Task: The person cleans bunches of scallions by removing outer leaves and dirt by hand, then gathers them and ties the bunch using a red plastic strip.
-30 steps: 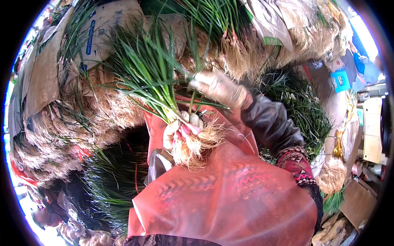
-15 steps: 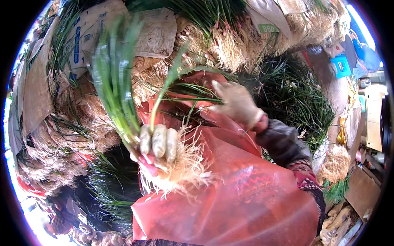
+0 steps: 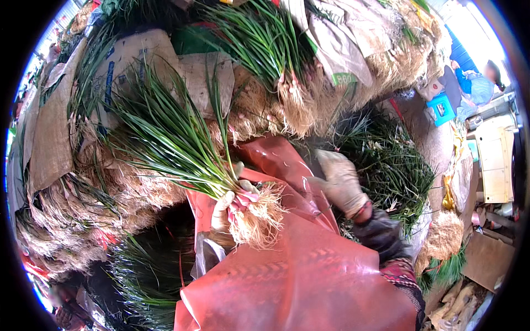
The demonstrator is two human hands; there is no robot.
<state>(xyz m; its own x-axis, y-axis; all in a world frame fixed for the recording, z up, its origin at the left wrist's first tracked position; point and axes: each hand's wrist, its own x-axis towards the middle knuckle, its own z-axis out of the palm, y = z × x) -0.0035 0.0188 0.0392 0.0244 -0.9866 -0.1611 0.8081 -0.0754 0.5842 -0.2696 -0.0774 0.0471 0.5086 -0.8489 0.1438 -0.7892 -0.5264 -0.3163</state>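
Observation:
My gloved left hand (image 3: 222,214) is closed around a bunch of spring onions (image 3: 185,146) over my lap. Their green leaves fan out toward the upper left, and pinkish bulbs with pale, stringy roots hang out on the right of the grip. To the right, my gloved right hand (image 3: 340,182) is raised with its fingers stretched and thumb apart, holding nothing. It hovers between the red plastic apron (image 3: 287,259) on my lap and a dark heap of loose green leaves (image 3: 386,160).
Rooted spring onions are stacked along the far side and left, partly covered by sacks (image 3: 143,66). Another bunch (image 3: 287,77) lies on top of the stack. Green leaves (image 3: 143,276) fill the lower left. At right are a blue plastic stool (image 3: 441,109) and cardboard (image 3: 488,259).
The bunch has tilted in my left hand, its leaves now spreading wider. My right hand has drawn away to the right from the loose leaves over the apron. The whole view has shifted.

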